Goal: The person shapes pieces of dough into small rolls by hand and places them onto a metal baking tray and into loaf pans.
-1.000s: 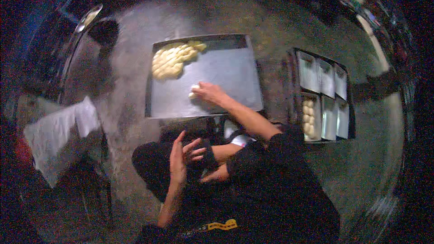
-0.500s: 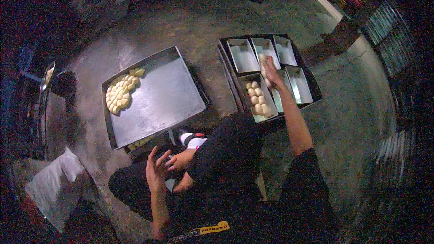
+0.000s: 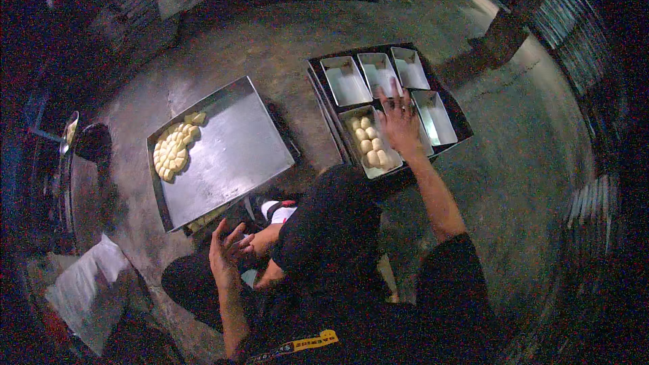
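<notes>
Now that the right hand has its fingers spread apart over the pans, its grip seems released, with dough balls in the near-left pan, dough pieces on the tray, and the left hand's fingers loosely parted.

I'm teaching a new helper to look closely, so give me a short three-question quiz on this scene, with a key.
1. Multiple choice: which of the loaf tins plainly shows dough balls inside?
A) far row, left
B) near row, left
C) near row, right
2. True or false: the left hand is gripping a loaf tin.
3. Fill in: the cut dough pieces lie toward the ____ side of the large metal tray.

Key:
1. B. The right hand partly hides the tin beside it, so that one's contents cannot be fully seen.
2. False. The left hand is empty and apart from the tins.
3. Left.
</notes>
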Motion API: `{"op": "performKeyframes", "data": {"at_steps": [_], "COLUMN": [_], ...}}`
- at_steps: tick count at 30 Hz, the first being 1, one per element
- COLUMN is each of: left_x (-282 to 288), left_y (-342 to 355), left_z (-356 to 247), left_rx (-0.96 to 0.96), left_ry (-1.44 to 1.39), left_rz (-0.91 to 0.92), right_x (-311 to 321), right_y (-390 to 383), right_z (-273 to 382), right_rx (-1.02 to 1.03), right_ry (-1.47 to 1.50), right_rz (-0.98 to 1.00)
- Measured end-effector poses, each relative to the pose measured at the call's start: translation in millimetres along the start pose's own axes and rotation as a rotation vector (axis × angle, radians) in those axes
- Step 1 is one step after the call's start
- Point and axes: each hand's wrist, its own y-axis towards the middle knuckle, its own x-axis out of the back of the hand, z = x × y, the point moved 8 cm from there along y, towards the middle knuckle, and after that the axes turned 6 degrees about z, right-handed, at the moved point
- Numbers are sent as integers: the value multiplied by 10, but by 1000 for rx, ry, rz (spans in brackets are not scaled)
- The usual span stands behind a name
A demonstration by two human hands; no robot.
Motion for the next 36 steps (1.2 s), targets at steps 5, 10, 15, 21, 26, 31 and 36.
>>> {"op": "performKeyframes", "data": {"at_steps": [5,10,15,21,26,31,36], "left_x": [166,418,752,1427,1886,1729,1404], "left_y": [-65,-152,-281,-479,-553,-319,-20], "left_z": [144,29,-165,-400,-505,-931,-1345], "left_rx": [60,-15,33,-65,-122,-106,-350], "left_ry": [-137,-169,-268,-272,-216,329,643], "left_rz": [-15,6,-73,-211,-318,-252,-304], "right_x": [760,928,843,742,843,1567,1988], "right_y": [213,401,595,802,721,116,-229], "right_z": [836,1828,2806,3990,4873,5175,4966], "right_rx": [213,383,578,785,970,1209,1347], "right_ry": [179,238,337,236,300,493,647], "right_rz": [-85,-61,48,12,-60,20,146]}}
